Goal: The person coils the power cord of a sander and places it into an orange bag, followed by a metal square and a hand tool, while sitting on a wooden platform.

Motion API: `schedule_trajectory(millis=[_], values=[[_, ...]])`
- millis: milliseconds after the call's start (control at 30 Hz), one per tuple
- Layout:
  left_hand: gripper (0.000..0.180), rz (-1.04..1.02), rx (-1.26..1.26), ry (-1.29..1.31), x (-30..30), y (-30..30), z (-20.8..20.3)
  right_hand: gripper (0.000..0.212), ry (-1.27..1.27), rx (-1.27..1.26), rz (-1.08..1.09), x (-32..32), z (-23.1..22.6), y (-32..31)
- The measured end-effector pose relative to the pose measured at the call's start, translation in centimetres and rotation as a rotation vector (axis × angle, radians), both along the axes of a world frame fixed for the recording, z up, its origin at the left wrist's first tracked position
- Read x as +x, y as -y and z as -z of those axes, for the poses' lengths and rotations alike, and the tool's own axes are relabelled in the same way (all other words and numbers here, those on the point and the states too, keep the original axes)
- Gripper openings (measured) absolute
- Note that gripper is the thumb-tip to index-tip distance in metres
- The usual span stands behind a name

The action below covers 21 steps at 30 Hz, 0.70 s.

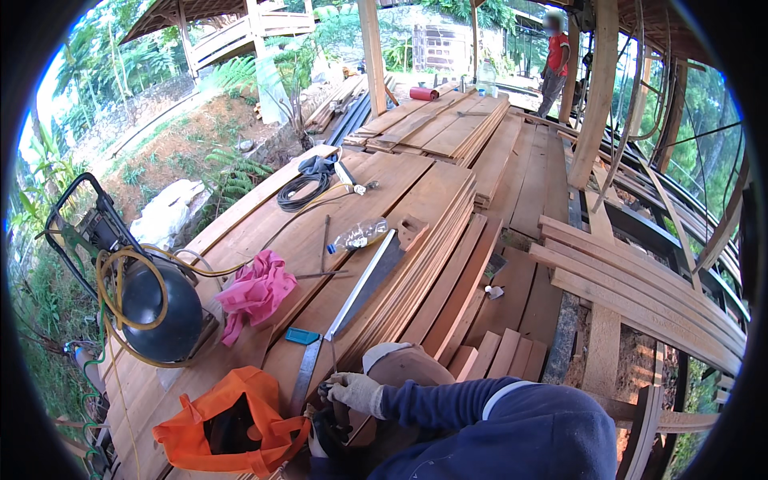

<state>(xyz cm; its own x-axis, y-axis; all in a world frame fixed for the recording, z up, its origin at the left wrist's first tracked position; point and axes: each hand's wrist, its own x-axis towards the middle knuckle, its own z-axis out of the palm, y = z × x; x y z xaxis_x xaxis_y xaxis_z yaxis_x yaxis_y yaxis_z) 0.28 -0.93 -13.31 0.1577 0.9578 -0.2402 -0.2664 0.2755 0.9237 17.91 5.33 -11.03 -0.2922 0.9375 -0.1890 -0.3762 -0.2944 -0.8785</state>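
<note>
At the bottom centre, my right hand (pixel 358 394) wears a pale work glove. Its fingers are curled round a dark tool (pixel 341 416), whose exact kind I cannot make out. A thin metal rod (pixel 334 358) rises just beyond the fingers. My left hand (pixel 318 445) is lower down, beside the orange bag (pixel 264 458), closed against the same dark thing and partly hidden. The bag stands open with dark contents. Beyond my hands lie a steel ruler (pixel 305 376), a teal box-like item (pixel 302 336) and a handsaw (pixel 374 276) with a pale straight strip along it.
Stacked planks (pixel 408 180) spread ahead. On them rest a pink cloth (pixel 258 292), a plastic bottle (pixel 358 234) and a coiled black cable (pixel 302 192). An air compressor (pixel 162 312) with a yellow hose stands left. Loose beams (pixel 632 280) lie right. A person (pixel 555 68) in red stands far off.
</note>
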Motion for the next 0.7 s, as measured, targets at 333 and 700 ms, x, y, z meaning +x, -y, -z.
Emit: schedule_trajectory(millis=[333, 700], values=[[0.035, -0.218, -0.189, -0.117, 1.1, -0.9, -0.7, 0.024, -0.220, -0.081, 0.049, 0.4, 0.5, -0.7], [0.041, 0.073, 0.260, -0.175, -3.4, -2.1, 9.1, 0.035, 0.347, -0.075, -0.221, 0.8, -5.9, 1.5]])
